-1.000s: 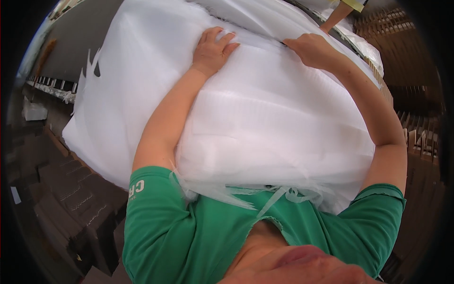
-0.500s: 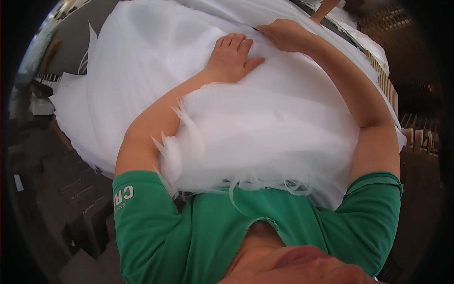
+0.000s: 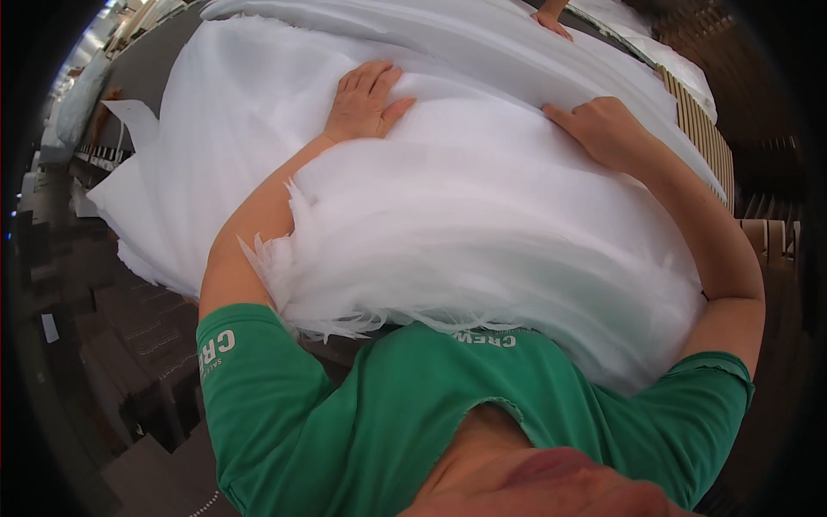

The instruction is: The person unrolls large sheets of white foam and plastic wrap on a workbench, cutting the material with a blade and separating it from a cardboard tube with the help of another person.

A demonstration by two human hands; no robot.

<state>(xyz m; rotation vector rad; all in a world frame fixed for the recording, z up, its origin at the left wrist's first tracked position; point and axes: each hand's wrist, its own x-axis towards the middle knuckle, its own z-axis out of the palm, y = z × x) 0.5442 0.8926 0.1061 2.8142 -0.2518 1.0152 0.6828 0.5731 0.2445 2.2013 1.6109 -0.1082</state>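
A big pile of thin white foam-like sheets (image 3: 482,215) fills the middle, its near ends frayed into strips against my green shirt. My left hand (image 3: 363,102) lies palm down on the pile, fingers stretched out and thumb apart. Over on the right, my right hand (image 3: 607,133) is closed, with thumb and forefinger at the lower border of a raised white fold (image 3: 491,69). What lies inside its curled fingers is partly hidden, but it seems to pinch the sheet. Both forearms rest around the near part of the pile.
Another person's hand (image 3: 553,24) touches the sheets at the far edge. A dark grey panel (image 3: 142,65) stands far left. Ribbed tan material (image 3: 698,129) and clear plastic-wrapped goods (image 3: 689,82) lie along the right. Dark brown flat pieces (image 3: 129,345) cover the lower left.
My left hand has slid left across the pile. My right hand has moved right and nearer me. A layer of sheet at the far side has bunched into a long fold.
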